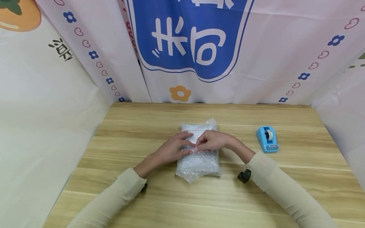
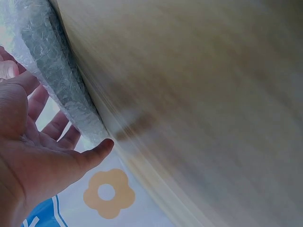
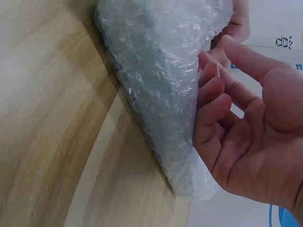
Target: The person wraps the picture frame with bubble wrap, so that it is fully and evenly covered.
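A flat package in clear bubble wrap (image 1: 199,163) lies on the wooden table in the head view. My left hand (image 1: 172,147) rests over its left side, fingers spread and fairly straight; the left wrist view shows the thumb (image 2: 97,153) stretched out by the package's edge. From the right, my right hand (image 1: 214,140) reaches over the middle of the wrap, thumb and forefinger drawn together beside the left fingertips. In the right wrist view its fingers curl against the wrap, and a small clear strip, like tape (image 3: 218,70), shows at the fingertips.
A blue tape dispenser (image 1: 267,139) with a white roll stands on the table (image 1: 137,122) to the right of the package. Printed cloth (image 1: 256,79) hangs behind the table's far edge, and pale cloth borders both sides. Dark wrist devices (image 1: 244,176) sit at the sleeves.
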The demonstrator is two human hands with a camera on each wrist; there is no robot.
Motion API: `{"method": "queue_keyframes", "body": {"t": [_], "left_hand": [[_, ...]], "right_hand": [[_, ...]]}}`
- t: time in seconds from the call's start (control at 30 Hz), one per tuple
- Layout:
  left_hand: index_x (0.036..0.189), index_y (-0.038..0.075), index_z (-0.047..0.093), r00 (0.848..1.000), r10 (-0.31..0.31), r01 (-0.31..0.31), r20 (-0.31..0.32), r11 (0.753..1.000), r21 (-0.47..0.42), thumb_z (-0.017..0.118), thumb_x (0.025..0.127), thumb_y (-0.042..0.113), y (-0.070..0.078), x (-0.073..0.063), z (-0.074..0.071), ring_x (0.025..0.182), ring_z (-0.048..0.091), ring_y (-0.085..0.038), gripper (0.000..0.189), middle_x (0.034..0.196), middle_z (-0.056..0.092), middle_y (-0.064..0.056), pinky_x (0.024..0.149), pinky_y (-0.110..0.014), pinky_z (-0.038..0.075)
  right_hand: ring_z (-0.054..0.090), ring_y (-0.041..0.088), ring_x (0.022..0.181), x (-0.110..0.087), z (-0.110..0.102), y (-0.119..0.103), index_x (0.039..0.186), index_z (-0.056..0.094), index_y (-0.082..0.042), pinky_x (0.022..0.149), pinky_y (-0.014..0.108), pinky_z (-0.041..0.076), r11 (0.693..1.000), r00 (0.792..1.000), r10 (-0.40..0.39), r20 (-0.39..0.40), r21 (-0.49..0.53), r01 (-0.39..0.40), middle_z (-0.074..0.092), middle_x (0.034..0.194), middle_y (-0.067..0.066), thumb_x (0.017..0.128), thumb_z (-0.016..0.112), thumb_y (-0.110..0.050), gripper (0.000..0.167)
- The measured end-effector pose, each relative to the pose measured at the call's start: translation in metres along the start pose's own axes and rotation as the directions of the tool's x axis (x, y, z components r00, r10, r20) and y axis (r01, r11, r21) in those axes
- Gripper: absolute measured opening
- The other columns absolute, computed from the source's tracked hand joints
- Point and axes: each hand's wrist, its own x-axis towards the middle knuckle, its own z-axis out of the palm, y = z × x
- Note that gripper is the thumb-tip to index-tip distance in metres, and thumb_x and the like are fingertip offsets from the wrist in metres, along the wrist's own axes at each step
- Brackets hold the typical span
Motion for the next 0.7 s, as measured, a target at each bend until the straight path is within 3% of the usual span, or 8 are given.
{"method": "queue_keyframes", "body": {"t": [0.37,0.7], "left_hand": [[0.131,0.014,0.078,1.000,-0.004,0.004,-0.001,1.000,0.012,0.079,0.100,0.022,0.000,0.000,0.001,0.161,0.036,-0.040,0.033,0.164,0.052,-0.014,0.131,-0.059,0.031],[0.131,0.014,0.078,1.000,-0.018,0.018,-0.002,1.000,0.006,0.079,0.099,0.021,0.000,0.000,0.002,0.162,0.035,-0.039,0.033,0.165,0.052,-0.014,0.131,-0.059,0.031]], "right_hand": [[0.051,0.006,0.065,-0.002,0.006,0.007,0.106,0.081,-0.010,0.061,0.021,0.043,0.998,0.997,-0.052,-0.059,-0.048,0.049,0.066,0.075,-0.003,0.099,0.076,-0.026,0.018],[0.047,0.007,0.065,-0.004,0.017,0.017,0.108,0.079,-0.011,0.062,0.020,0.041,0.999,0.992,-0.040,-0.120,-0.032,0.036,0.061,0.075,-0.008,0.099,0.076,-0.025,0.016]]}}
